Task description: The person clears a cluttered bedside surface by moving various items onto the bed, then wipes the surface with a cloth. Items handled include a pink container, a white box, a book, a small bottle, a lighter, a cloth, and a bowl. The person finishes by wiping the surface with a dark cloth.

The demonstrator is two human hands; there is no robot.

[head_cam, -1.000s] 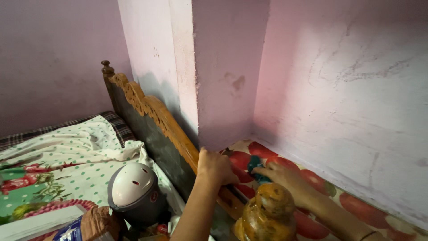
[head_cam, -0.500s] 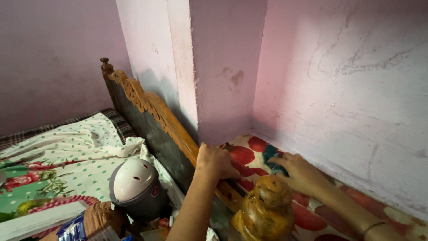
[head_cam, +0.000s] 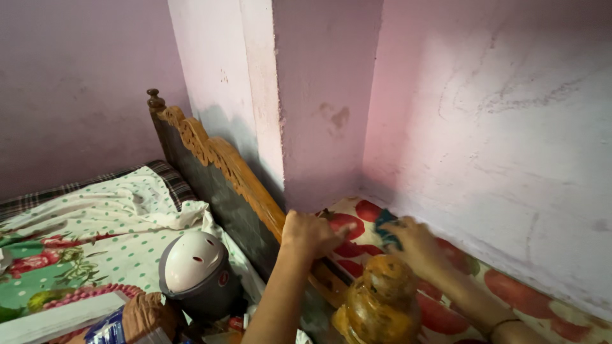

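**Your hands at the headboard, a teal cloth against the wall**

Pink walls (head_cam: 497,127) and a square pillar (head_cam: 306,102) fill most of your view. Below them runs the carved wooden headboard (head_cam: 217,153), with the dotted, flowered bedsheet (head_cam: 95,223) to its left and a red-fruit-print surface (head_cam: 510,293) to its right. A white and grey helmet (head_cam: 194,271) lies on the bed, and an amber knob-shaped bedpost (head_cam: 379,306) rises in the foreground. Your left hand (head_cam: 309,236) curls shut over the headboard's top rail. Your right hand (head_cam: 417,245) presses down on a small teal cloth (head_cam: 384,224), fingers bent over it. The cloth is dark blue-green, crumpled, mostly covered by your fingers, lying on the printed surface near the wall's foot.
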